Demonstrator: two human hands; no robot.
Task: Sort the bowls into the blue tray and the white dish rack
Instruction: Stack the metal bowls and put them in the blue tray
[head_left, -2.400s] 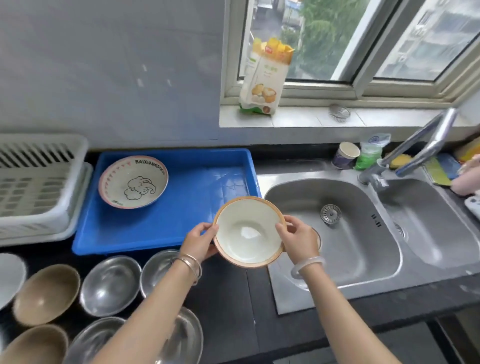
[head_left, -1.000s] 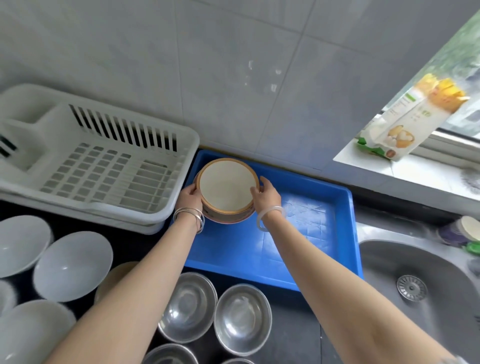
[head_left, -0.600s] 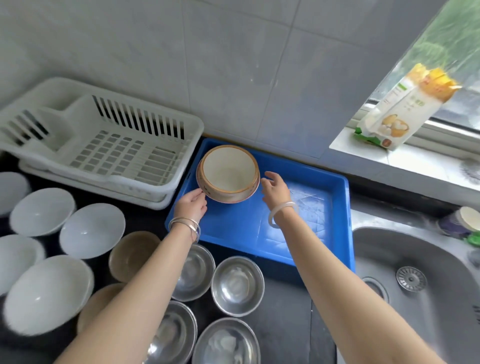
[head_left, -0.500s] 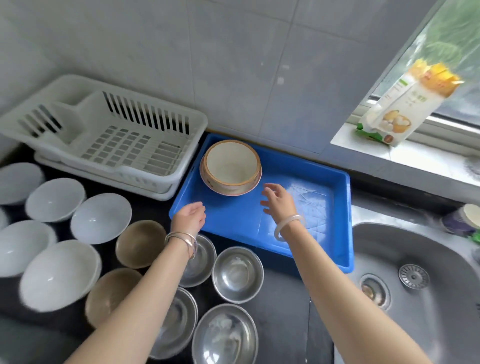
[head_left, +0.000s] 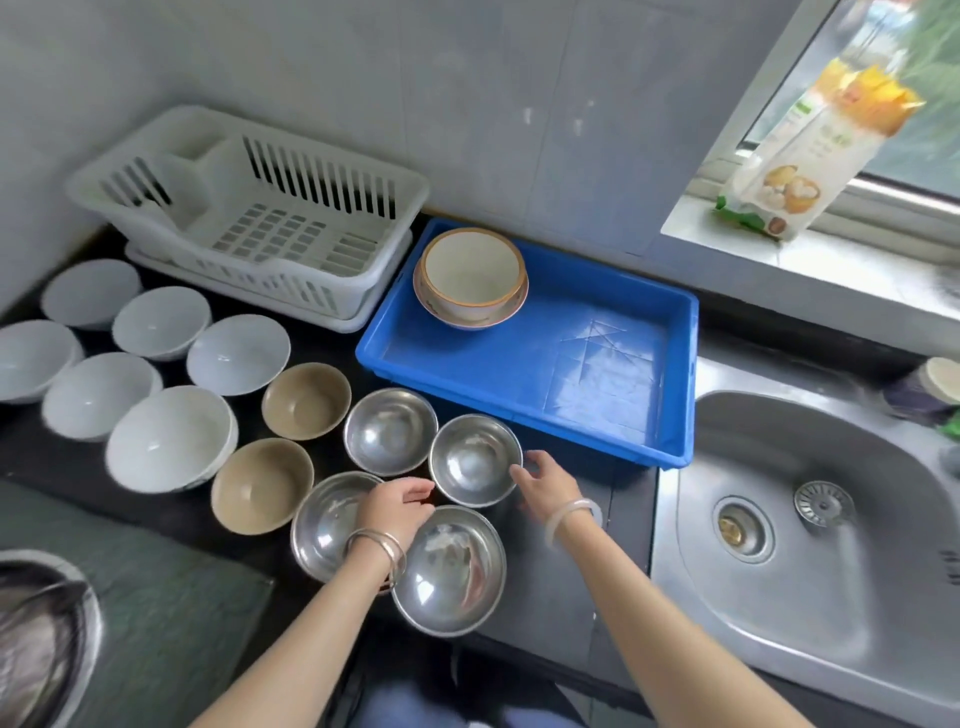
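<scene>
Right, fingertips first: the right hand (head_left: 545, 488) has its fingers (head_left: 519, 472) loosely spread and gently curved. The tips are at the right rim of a steel bowl (head_left: 475, 460), the thumb toward the far side of that rim. Touching or just shy of it, I cannot tell, but nothing is gripped. Across the bowl, the left hand (head_left: 397, 506) reaches in from the near left. Its fingers (head_left: 422, 493) are relaxed and a little apart, ending just beside the near-left rim and holding nothing. So that bowl sits upright on the black counter (head_left: 545, 613), right between the two hands.

Moving out: the left palm covers part of a second steel bowl (head_left: 322, 525) in this view. The wrist, wearing metal bangles (head_left: 376, 551), crosses the edge of a third steel bowl (head_left: 449, 569). A fourth steel bowl (head_left: 389, 431) stands just left of the one between the hands. A pale bangle (head_left: 569, 514) circles the right wrist.

Further left come two tan bowls (head_left: 306, 400), then a cluster of six white bowls (head_left: 169, 436). Beyond the steel ones lies the blue tray (head_left: 467, 374). In its far-left corner a cream bowl (head_left: 470, 273) is nested in a shallow patterned bowl (head_left: 467, 316). The white dish rack (head_left: 249, 218) stands just left of the tray, against the wall. Off to the right is the sink (head_left: 805, 571).
</scene>
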